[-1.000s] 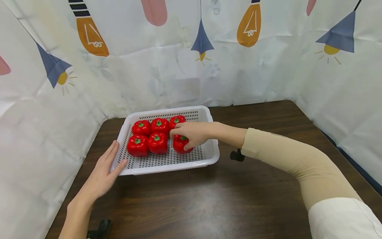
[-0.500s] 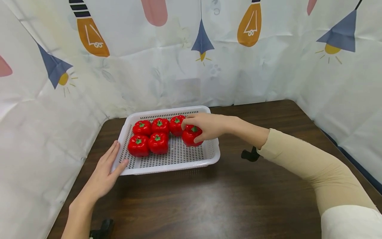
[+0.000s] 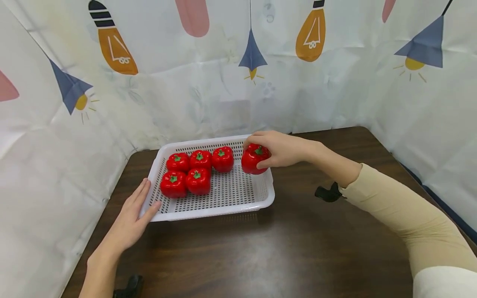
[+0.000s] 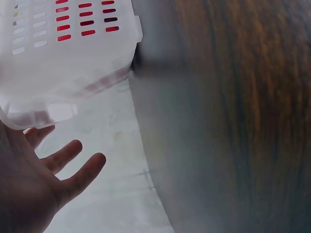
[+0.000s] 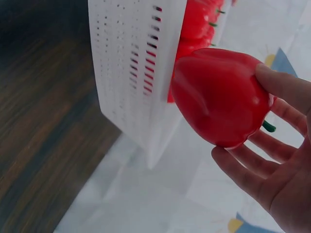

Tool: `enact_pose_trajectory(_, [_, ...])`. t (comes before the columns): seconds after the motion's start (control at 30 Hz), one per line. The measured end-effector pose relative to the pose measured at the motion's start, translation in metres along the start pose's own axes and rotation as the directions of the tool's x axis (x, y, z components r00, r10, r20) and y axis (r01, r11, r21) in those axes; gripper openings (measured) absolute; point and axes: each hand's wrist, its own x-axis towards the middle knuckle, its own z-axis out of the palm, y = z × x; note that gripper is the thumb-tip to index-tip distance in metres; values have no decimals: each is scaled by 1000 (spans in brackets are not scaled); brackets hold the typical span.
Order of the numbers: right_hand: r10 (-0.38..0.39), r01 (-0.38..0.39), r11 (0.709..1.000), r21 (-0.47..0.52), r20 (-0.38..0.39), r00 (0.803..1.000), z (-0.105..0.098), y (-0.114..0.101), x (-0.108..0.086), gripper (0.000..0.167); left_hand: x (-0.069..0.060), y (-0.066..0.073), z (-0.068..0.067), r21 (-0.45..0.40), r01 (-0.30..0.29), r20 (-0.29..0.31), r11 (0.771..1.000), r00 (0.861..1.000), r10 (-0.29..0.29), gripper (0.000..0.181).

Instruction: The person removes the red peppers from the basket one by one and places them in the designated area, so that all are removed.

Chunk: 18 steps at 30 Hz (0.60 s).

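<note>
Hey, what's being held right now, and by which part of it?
A red bell pepper, by its sides near the green stem, in the right hand.

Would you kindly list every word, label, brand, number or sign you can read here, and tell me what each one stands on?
There are none that can be read in any view.
Red pepper in the right hand: no lettering shows.
White basket: no readable label.
Patterned cloth: pictures of bulbs and lamps, no readable words; some pale prints are too faint to make out.
</note>
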Motion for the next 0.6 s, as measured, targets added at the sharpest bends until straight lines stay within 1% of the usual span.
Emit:
enact_pose_trajectory(0.27, [-12,16,999,42,-78,997,-8,10,-15,52,-3,-1,0,-8,4,-10,1000,1000,-4,78])
enact_pose_trajectory(0.33, [-6,10,999,48,-87,996,-10,12,-20,51,-3,-2,0,-7,7,-12,1000,1000,-7,78])
enact_pose_trajectory(0.6, [32,-25,998,59,-126,992,-17,18,-35,54,-1,-3,2,-21,1,-21,1000,1000,-1,78])
